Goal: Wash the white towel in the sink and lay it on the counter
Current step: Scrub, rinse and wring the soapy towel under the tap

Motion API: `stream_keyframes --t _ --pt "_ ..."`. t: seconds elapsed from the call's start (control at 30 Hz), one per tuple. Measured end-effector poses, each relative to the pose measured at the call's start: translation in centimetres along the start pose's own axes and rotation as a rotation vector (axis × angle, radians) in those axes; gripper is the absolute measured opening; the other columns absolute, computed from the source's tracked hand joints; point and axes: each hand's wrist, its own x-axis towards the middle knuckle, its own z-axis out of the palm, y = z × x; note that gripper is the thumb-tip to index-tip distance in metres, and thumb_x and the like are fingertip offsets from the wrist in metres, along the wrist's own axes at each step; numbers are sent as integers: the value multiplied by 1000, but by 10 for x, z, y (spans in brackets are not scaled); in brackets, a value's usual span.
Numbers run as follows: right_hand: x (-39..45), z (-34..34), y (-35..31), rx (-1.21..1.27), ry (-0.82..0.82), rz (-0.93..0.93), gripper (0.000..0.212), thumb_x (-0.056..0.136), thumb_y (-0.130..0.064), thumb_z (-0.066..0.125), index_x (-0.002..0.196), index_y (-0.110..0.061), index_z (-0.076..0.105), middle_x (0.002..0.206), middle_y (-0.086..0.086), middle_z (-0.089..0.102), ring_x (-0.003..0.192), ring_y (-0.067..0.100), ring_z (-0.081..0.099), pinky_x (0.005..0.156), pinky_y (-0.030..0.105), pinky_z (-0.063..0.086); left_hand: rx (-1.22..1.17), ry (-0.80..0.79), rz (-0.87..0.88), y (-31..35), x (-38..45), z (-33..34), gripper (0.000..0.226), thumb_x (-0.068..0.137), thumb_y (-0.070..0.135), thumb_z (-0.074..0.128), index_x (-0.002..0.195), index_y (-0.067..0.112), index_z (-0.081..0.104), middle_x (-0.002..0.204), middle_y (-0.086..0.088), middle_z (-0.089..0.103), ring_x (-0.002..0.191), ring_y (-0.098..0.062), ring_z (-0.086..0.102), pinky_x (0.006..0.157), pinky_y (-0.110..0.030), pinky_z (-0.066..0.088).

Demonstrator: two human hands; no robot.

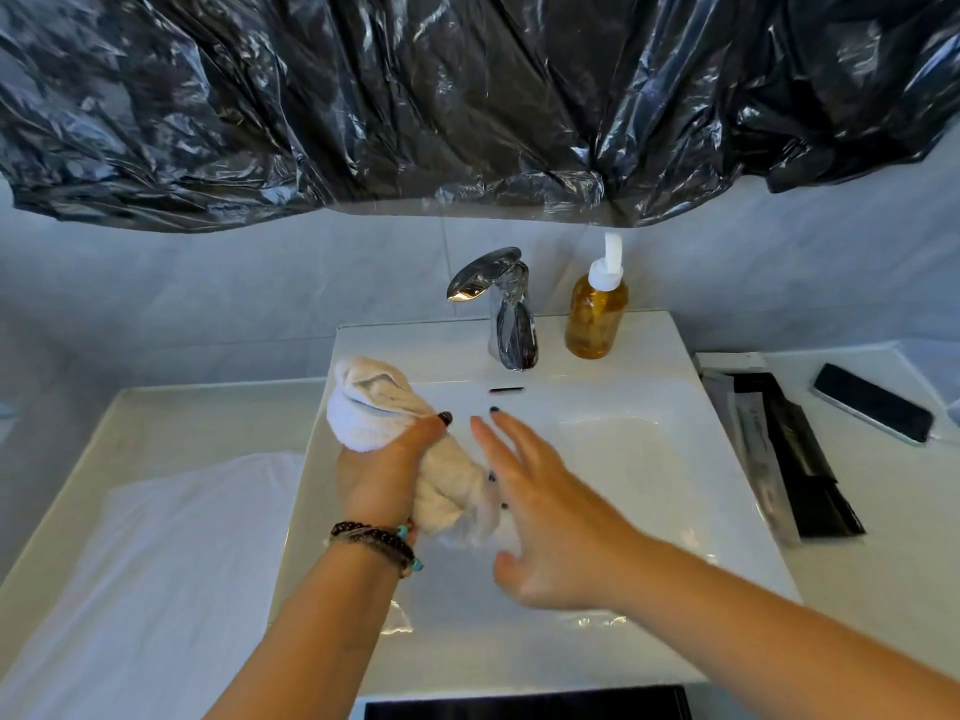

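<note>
In the head view, the white towel (410, 439) is held bunched and twisted into a roll above the left side of the sink (649, 459). It is gripped around its middle by the left hand (382, 472), whose fingers are curled round it with the thumb pressed across the top; one end bulges out above the fist toward the sink's back left corner, and the other end hangs below the wrist, over the basin. A beaded bracelet (379, 543) is worn on the left wrist, and the left forearm is raised from the sink's front edge.

The right hand (545, 517) is held over the middle of the basin, palm down, its fingers (506, 433) straight and spread, with nothing held. Whether they touch the towel just beside them cannot be told. The right forearm is stretched in from the lower right corner.

A faucet (506, 314) and a soap bottle (596, 311) stand at the sink's back edge. On the tabletop (883, 511) to the right, dark packets (789, 454) lie near the sink's right edge, and a phone (872, 402) lies beyond them. A white cloth (156, 563) is spread left of the sink.
</note>
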Motion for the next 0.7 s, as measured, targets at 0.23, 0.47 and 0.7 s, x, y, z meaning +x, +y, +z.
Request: stream_keyframes --t 0.23,0.47,0.7 --pt "43 29 -23 73 248 188 65 76 -40 75 129 -17 45 119 3 61 107 22 60 84 32 50 16 65 65 -7 -10 10 25 70 20 80 92 17 69 80 -1 71 67 -9 68 48 -13 48" --pt "67 9 -25 354 -1 211 21 72 -35 74 65 -18 63 64 -2 66 61 9 64 61 29 57 226 -32 404 21 2 5 45 45 30 75 89 22 69 85 2 72 79 -11 70 71 -33 59" --pt "87 23 -6 642 -5 168 48 69 -29 81 107 -8 62 98 1 69 93 7 65 87 27 56 354 -230 518 28 30 7 76 41 42 69 108 7 66 98 -5 69 86 -10 66 69 -20 53"
